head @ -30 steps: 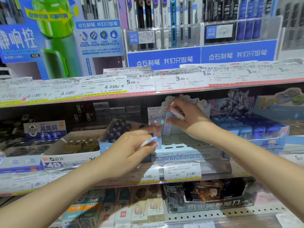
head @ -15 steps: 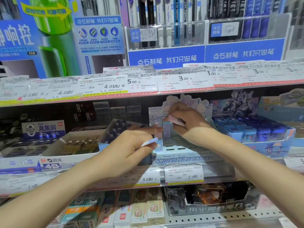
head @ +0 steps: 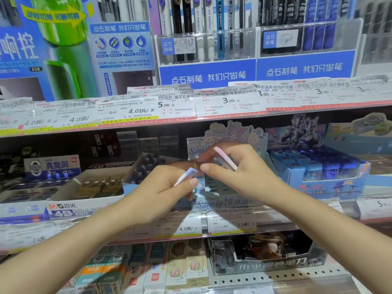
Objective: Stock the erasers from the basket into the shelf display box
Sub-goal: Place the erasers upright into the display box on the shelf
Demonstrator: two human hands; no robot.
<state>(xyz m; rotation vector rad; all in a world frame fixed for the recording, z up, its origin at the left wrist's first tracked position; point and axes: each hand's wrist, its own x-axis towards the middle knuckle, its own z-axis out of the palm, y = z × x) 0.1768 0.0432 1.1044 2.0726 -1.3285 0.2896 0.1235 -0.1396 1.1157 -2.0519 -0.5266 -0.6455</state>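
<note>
Both hands are up at the middle shelf (head: 191, 122), nearly meeting in front of the pastel display box (head: 224, 200). The left hand (head: 161, 194) is closed around a slim blue eraser (head: 186, 176), pinched between thumb and fingers so that its end pokes up toward the right. The right hand (head: 244, 172) is closed on a pink eraser (head: 226, 159), which slants across the fingers just above the box's slotted tray. The right index fingertip sits close to the blue eraser; I cannot tell if they touch. The box's cartoon backboard (head: 233, 132) rises behind the right hand, and the box's front panel shows below both hands, above the price tags (head: 231, 224). Left of it stands a tilted box of dark items (head: 146, 166), and further left a white eraser carton (head: 84, 192). To the right is a blue box (head: 318, 168), packed full. The basket is not in sight.
</note>
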